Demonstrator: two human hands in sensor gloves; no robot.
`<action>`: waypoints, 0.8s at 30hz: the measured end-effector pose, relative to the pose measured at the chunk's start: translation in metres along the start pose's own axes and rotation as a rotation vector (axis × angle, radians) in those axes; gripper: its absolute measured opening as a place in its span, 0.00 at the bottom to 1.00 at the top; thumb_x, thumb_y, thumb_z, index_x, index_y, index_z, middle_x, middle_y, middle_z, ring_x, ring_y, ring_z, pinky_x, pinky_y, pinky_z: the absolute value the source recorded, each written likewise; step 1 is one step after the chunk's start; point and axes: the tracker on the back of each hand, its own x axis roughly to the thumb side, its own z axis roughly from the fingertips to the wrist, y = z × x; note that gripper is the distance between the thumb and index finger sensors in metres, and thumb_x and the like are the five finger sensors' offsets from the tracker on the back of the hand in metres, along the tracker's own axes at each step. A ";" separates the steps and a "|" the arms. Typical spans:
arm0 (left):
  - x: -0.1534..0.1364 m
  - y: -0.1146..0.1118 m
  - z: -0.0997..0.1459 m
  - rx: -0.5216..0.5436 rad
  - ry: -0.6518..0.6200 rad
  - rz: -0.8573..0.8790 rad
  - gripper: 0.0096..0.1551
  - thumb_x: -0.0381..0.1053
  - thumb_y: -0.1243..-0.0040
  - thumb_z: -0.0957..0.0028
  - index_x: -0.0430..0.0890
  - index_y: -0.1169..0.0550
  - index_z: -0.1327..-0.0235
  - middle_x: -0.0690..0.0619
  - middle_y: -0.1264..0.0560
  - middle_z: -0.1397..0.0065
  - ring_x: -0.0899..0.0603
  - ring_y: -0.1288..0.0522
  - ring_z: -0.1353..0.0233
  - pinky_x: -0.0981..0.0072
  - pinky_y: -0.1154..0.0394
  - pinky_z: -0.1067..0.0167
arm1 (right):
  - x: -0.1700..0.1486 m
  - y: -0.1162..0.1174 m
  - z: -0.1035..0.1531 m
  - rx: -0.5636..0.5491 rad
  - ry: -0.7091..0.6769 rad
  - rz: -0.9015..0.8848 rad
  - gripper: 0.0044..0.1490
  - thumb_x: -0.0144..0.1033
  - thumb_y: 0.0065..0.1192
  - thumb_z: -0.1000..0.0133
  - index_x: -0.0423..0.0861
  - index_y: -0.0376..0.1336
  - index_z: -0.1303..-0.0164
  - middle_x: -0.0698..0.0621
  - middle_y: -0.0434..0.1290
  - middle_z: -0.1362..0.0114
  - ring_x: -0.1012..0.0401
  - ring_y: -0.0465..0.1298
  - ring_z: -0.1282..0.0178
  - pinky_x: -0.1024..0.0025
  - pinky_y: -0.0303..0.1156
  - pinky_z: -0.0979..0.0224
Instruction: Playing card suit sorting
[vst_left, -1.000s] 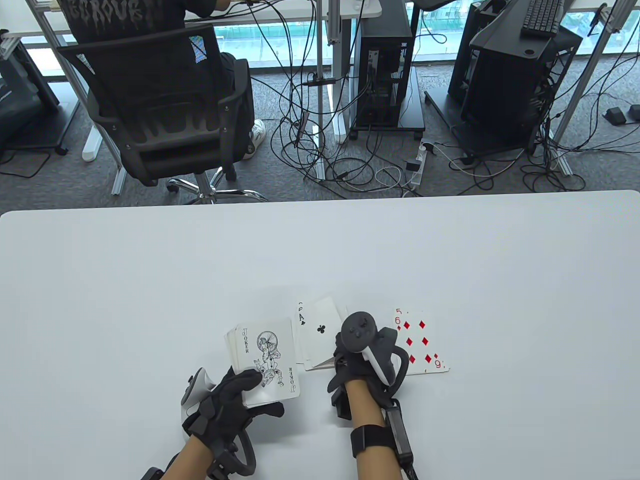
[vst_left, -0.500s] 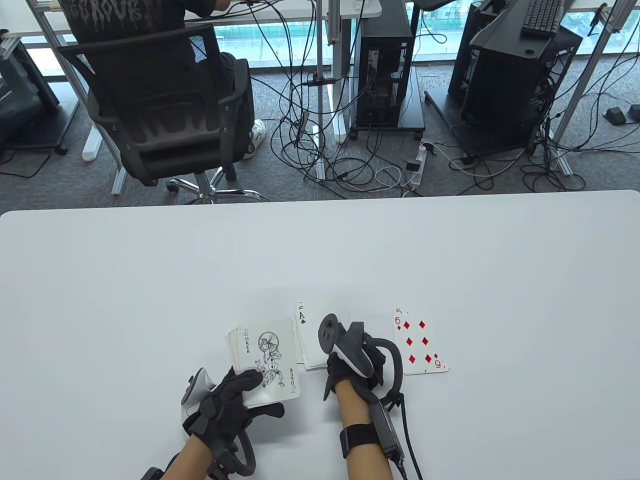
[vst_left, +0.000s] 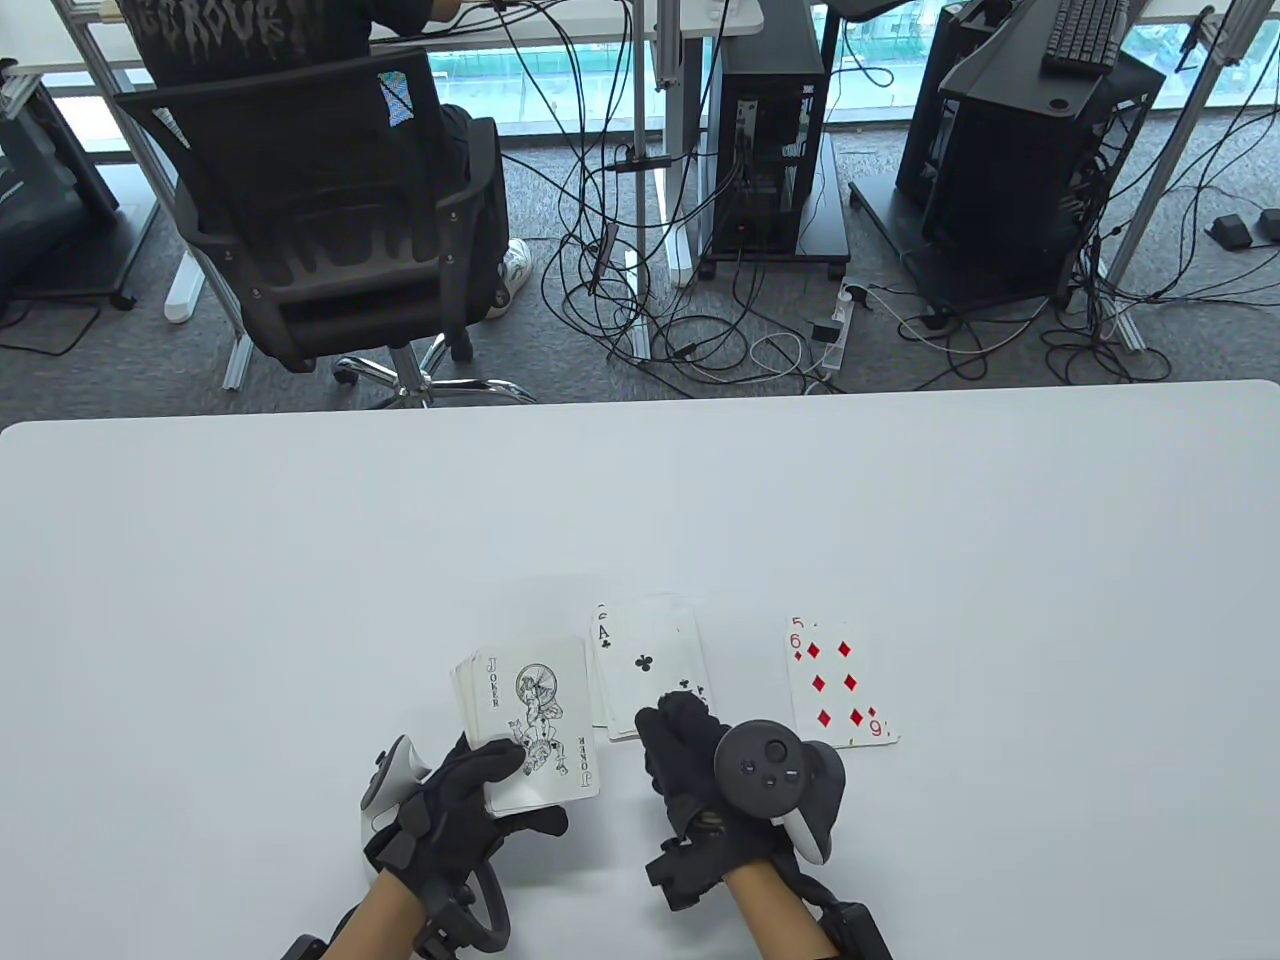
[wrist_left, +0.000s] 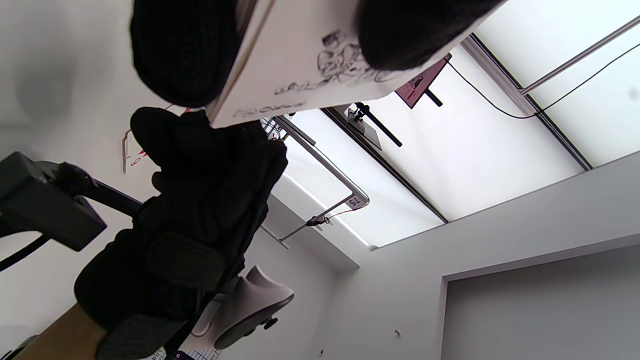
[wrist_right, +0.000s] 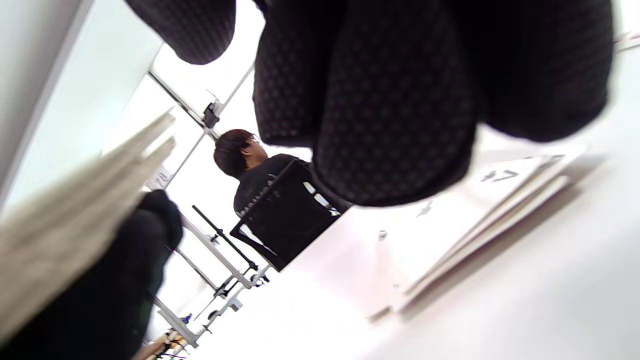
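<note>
My left hand (vst_left: 497, 788) grips a face-up deck (vst_left: 525, 715) with a joker on top, thumb on the face and fingers underneath; the left wrist view shows that deck (wrist_left: 300, 65) pinched the same way. On the table just right of it lies a clubs pile (vst_left: 648, 665) topped by the ace. A diamonds pile (vst_left: 835, 685) with a six on top lies further right. My right hand (vst_left: 675, 730) hovers at the near edge of the clubs pile with loosely bent fingers (wrist_right: 390, 125) holding nothing. The clubs pile (wrist_right: 475, 215) lies just below those fingers.
The white table (vst_left: 300, 560) stretches wide to the left, right and far side of the cards. Beyond its far edge a person sits in a black office chair (vst_left: 320, 210), with cables and computer towers (vst_left: 770, 130) on the floor.
My right hand drew back from over the clubs pile toward the near edge and turned, uncovering the ace of clubs. The left hand and its deck stayed still.
</note>
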 end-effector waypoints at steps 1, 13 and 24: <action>-0.001 0.000 0.000 -0.001 0.006 -0.001 0.33 0.57 0.45 0.35 0.61 0.46 0.23 0.56 0.40 0.18 0.40 0.33 0.21 0.54 0.21 0.42 | 0.004 0.002 0.004 0.006 -0.037 -0.007 0.35 0.41 0.51 0.40 0.21 0.63 0.45 0.44 0.79 0.61 0.54 0.83 0.69 0.54 0.80 0.61; -0.004 -0.005 -0.003 -0.053 0.045 -0.051 0.33 0.56 0.44 0.35 0.60 0.46 0.23 0.56 0.40 0.18 0.40 0.33 0.21 0.53 0.21 0.42 | 0.025 0.032 0.022 0.120 -0.150 0.044 0.59 0.57 0.55 0.44 0.17 0.43 0.33 0.36 0.71 0.46 0.46 0.79 0.54 0.47 0.76 0.50; -0.001 -0.012 -0.004 -0.082 0.043 -0.083 0.33 0.56 0.43 0.36 0.60 0.45 0.23 0.55 0.40 0.18 0.39 0.33 0.22 0.52 0.22 0.42 | 0.019 0.027 0.022 -0.002 -0.116 0.007 0.35 0.42 0.61 0.46 0.26 0.59 0.45 0.46 0.77 0.61 0.58 0.82 0.69 0.57 0.81 0.60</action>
